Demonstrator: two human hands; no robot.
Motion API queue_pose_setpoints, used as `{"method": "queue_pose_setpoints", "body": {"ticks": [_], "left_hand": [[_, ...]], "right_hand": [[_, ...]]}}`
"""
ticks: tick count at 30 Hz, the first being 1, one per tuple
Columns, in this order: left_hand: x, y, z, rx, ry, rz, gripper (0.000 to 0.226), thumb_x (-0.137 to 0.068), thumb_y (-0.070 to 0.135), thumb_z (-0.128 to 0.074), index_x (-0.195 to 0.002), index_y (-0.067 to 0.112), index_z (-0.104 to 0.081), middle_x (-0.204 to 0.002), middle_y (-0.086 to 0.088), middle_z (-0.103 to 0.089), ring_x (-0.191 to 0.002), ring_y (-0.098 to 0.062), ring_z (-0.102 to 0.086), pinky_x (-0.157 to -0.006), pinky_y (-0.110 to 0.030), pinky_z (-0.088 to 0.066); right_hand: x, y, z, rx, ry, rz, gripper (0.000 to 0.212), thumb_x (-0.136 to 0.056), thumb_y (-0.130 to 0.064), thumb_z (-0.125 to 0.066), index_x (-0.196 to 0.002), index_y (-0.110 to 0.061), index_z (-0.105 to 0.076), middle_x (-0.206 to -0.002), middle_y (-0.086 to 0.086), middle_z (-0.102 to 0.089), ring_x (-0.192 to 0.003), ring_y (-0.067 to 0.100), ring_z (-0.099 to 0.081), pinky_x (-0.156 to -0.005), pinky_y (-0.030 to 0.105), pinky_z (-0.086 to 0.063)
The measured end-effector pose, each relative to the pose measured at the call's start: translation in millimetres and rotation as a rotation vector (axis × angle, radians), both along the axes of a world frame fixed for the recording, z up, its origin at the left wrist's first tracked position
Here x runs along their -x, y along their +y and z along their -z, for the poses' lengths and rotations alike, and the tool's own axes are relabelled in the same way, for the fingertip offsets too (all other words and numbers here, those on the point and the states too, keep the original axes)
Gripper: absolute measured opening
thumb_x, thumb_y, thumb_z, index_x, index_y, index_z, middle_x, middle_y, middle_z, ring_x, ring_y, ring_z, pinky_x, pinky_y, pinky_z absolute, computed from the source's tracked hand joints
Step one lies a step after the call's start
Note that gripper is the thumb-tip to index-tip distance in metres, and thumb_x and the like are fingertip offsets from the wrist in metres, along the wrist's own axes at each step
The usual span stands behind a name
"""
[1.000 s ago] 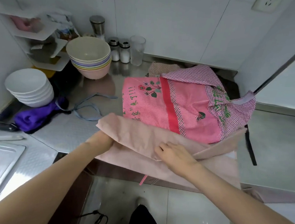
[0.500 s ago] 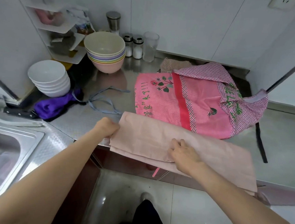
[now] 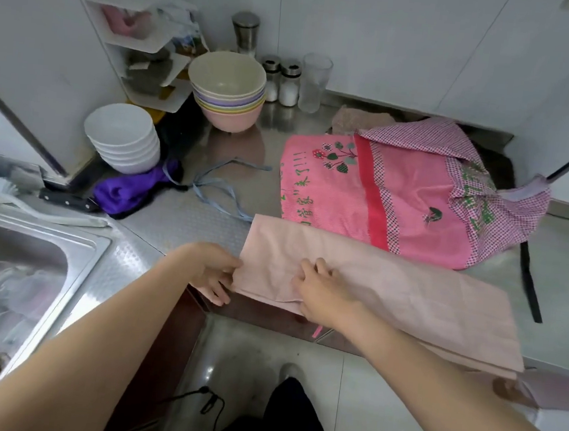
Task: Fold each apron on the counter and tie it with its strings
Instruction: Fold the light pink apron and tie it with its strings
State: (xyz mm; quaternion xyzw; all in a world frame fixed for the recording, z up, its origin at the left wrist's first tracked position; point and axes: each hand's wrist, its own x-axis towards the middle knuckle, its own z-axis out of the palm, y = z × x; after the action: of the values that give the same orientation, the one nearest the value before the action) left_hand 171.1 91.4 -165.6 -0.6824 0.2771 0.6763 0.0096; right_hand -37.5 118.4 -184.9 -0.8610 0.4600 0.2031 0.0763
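The pale pink apron (image 3: 390, 286) lies folded into a long band along the near edge of the steel counter (image 3: 178, 237), lower centre to lower right of the frame, its near edge hanging a little over the counter front. The left hand (image 3: 214, 272) is at the band's left end, fingers curled at the cloth edge; whether they pinch it or only touch it cannot be told. The right hand (image 3: 321, 294) rests on top of the band near that end, fingers bent and pressing into the cloth.

Judgement: the step in hand is folding of this first apron. The lengthwise folds appear done; crosswise folding and tying are not yet done. The next move calls for bringing one end over to shorten the band, then finding its strings. A short pink strip (image 3: 317, 331) shows below the near edge and may be one of them.

Count, near to far:
- Hands: two.
- Aprons on the counter: the pale pink one; behind it, touching its far edge, a bright pink printed apron (image 3: 414, 206) with a checked border, unfolded, and a black strap (image 3: 530, 281) trailing at right; at mid-left, a purple bundle (image 3: 130, 191) with blue-grey strings (image 3: 220, 189) beside it, possibly a third.
- White bowls (image 3: 124, 139), one stack, about five.
- Coloured bowls (image 3: 228, 97), one stack, about five.
- Shakers (image 3: 281, 81): two; one taller steel grinder (image 3: 245, 33); one clear glass (image 3: 315, 82).
- Brown cloth (image 3: 360, 119): one, at the back.
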Motion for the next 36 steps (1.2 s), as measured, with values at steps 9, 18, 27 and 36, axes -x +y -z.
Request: {"method": "queue_pose_setpoints", "body": {"ticks": [9, 18, 27, 36], "left_hand": [[3.9, 0.3, 17.6, 0.251, 0.144, -0.358, 0.006, -0.091, 0.006, -0.057, -0.087, 0.002, -0.056, -0.087, -0.009, -0.057, -0.078, -0.017, -0.058, -0.052, -0.024, -0.057], [-7.5, -5.7, 20.9, 0.355, 0.086, -0.238, 0.014, -0.087, -0.005, -0.057, -0.080, 0.007, -0.060, -0.083, -0.005, -0.062, -0.077, -0.011, -0.060, -0.056, -0.014, -0.055], [-11.3, -44.8, 14.8, 0.748, -0.216, -0.139, 0.026, -0.082, -0.012, -0.054, -0.101, 0.005, -0.059, -0.076, -0.011, -0.059, -0.059, -0.018, -0.057, -0.066, -0.031, -0.052], [41.1, -104.8, -24.2, 0.569, 0.346, -0.531, 0.020, -0.098, 0.015, -0.043, -0.117, 0.016, -0.047, -0.096, -0.001, -0.058, -0.073, -0.017, -0.056, -0.066, -0.027, -0.043]], "right_hand": [[9.5, -10.2, -12.0, -0.060, -0.070, -0.084, 0.012, -0.084, -0.026, -0.054, -0.092, -0.019, -0.060, -0.122, 0.006, -0.036, -0.117, 0.029, -0.031, -0.094, 0.045, -0.035], [7.1, -44.4, -8.3, -0.090, -0.277, 0.173, 0.021, -0.094, -0.034, -0.046, -0.098, -0.018, -0.060, -0.123, 0.004, -0.043, -0.118, 0.027, -0.036, -0.099, 0.042, -0.034], [27.1, -113.0, -6.9, -0.404, -0.549, 0.785, 0.017, -0.086, -0.002, -0.055, -0.101, -0.003, -0.060, -0.103, 0.017, -0.061, -0.090, 0.026, -0.058, -0.072, 0.028, -0.046], [47.2, -173.4, -59.0, -0.562, -1.403, 1.112, 0.019, -0.091, 0.010, -0.045, -0.095, -0.002, -0.060, -0.079, 0.007, -0.065, -0.062, 0.013, -0.066, -0.062, 0.021, -0.054]]}}
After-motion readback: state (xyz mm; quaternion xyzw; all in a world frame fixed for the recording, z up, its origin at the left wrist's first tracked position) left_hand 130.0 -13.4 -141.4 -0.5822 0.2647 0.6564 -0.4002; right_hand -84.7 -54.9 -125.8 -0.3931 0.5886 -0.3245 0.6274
